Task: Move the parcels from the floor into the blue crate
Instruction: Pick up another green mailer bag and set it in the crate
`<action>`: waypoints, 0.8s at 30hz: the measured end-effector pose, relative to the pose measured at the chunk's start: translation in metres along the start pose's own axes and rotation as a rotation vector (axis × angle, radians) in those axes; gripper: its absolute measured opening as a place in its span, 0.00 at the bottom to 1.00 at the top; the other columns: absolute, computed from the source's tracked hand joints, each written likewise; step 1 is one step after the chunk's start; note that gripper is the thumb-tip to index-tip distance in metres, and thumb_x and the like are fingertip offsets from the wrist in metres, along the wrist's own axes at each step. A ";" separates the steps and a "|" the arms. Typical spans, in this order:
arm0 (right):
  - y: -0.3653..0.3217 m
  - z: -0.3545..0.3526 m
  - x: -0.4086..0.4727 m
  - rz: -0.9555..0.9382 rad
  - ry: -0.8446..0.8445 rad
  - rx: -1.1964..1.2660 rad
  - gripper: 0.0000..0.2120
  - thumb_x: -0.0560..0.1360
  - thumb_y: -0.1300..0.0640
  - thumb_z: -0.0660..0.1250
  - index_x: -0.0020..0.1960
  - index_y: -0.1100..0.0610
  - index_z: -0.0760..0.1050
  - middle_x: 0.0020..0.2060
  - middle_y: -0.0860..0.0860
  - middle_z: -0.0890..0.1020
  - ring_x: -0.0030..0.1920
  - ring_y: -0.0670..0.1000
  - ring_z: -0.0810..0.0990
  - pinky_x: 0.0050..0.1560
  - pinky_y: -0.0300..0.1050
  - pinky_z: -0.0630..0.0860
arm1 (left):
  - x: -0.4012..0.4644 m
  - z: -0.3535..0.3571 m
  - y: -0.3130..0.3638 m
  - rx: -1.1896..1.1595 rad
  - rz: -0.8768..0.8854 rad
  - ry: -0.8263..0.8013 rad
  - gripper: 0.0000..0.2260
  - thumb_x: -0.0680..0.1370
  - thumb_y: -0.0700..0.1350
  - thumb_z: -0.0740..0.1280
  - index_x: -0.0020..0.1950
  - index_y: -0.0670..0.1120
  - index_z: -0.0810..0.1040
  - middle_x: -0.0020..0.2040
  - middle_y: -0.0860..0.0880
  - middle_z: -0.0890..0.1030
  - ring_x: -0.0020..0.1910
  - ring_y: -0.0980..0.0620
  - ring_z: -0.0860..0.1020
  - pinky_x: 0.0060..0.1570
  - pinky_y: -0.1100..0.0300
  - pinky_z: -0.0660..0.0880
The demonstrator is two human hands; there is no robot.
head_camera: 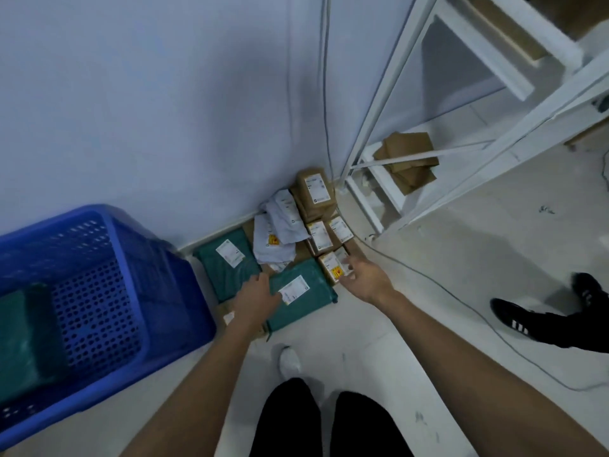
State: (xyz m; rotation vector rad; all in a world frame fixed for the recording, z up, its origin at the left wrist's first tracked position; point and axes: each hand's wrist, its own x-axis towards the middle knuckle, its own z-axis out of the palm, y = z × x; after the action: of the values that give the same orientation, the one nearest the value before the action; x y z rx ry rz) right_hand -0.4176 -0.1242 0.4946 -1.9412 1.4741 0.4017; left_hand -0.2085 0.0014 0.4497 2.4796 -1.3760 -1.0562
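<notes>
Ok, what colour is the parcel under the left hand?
Dark green, with a white label; head view.

Both bare arms stretched forward and down from the near edge, converging toward the far middle. Left hand palm down, fingers fairly straight and flat. Right hand a bit farther and to the right, palm down, fingers spread, loosely extended. Neither hand grips anything.

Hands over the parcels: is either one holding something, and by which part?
Nothing is lifted yet. The left hand rests on the left edge of the green parcel; the right hand reaches open beside a small brown box.
</notes>
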 end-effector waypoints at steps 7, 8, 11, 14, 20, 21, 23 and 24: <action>0.023 0.057 0.072 -0.010 -0.190 0.004 0.18 0.79 0.52 0.61 0.68 0.55 0.70 0.63 0.55 0.76 0.61 0.55 0.75 0.56 0.43 0.70 | 0.039 0.059 -0.035 -0.198 -0.264 -0.075 0.12 0.75 0.49 0.62 0.52 0.42 0.72 0.51 0.44 0.77 0.52 0.44 0.77 0.48 0.54 0.75; 0.027 0.066 0.084 -0.006 -0.213 0.004 0.19 0.79 0.52 0.60 0.68 0.56 0.70 0.63 0.56 0.76 0.61 0.55 0.75 0.56 0.43 0.71 | 0.044 0.067 -0.039 -0.236 -0.307 -0.076 0.11 0.76 0.48 0.62 0.53 0.42 0.72 0.52 0.44 0.77 0.53 0.44 0.76 0.49 0.54 0.74; 0.043 0.099 0.128 0.002 -0.269 -0.011 0.19 0.78 0.53 0.60 0.68 0.55 0.68 0.63 0.56 0.75 0.61 0.56 0.74 0.57 0.45 0.71 | 0.068 0.100 -0.049 -0.359 -0.417 -0.087 0.07 0.77 0.46 0.63 0.50 0.42 0.70 0.47 0.47 0.74 0.50 0.47 0.74 0.44 0.58 0.68; 0.069 0.147 0.183 0.009 -0.300 0.006 0.22 0.78 0.52 0.61 0.70 0.55 0.66 0.64 0.56 0.74 0.62 0.57 0.74 0.59 0.48 0.72 | 0.111 0.154 -0.073 -0.454 -0.519 -0.092 0.06 0.76 0.43 0.64 0.49 0.42 0.70 0.45 0.47 0.75 0.47 0.47 0.74 0.45 0.57 0.68; 0.154 0.280 0.296 0.126 -0.320 0.193 0.22 0.73 0.43 0.62 0.64 0.50 0.70 0.58 0.51 0.77 0.57 0.55 0.78 0.57 0.51 0.76 | 0.193 0.295 -0.136 -0.562 -0.668 -0.050 0.11 0.77 0.43 0.65 0.57 0.41 0.72 0.54 0.42 0.77 0.56 0.41 0.76 0.46 0.59 0.66; 0.167 0.302 0.312 0.133 -0.306 0.216 0.24 0.71 0.41 0.62 0.64 0.50 0.70 0.57 0.51 0.78 0.57 0.55 0.78 0.57 0.52 0.77 | 0.204 0.316 -0.148 -0.571 -0.681 -0.049 0.11 0.76 0.44 0.65 0.56 0.41 0.72 0.53 0.42 0.77 0.54 0.41 0.77 0.45 0.58 0.67; 0.180 0.333 0.334 0.152 -0.274 0.257 0.26 0.70 0.40 0.63 0.64 0.50 0.70 0.58 0.51 0.77 0.57 0.55 0.78 0.58 0.55 0.77 | 0.223 0.354 -0.169 -0.518 -0.669 -0.043 0.13 0.74 0.44 0.64 0.55 0.38 0.73 0.50 0.41 0.77 0.49 0.40 0.77 0.43 0.57 0.70; 0.180 0.342 0.341 0.168 -0.257 0.272 0.26 0.71 0.43 0.64 0.66 0.52 0.69 0.59 0.52 0.75 0.58 0.56 0.77 0.59 0.55 0.76 | 0.233 0.369 -0.179 -0.487 -0.661 -0.033 0.13 0.73 0.44 0.64 0.53 0.37 0.74 0.48 0.40 0.77 0.47 0.39 0.78 0.41 0.55 0.72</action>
State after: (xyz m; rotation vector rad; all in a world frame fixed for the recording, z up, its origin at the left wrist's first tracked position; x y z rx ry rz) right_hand -0.4283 -0.1751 -0.0183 -1.5001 1.4434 0.4794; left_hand -0.2319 0.0053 -0.0210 2.5504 -0.2094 -1.3345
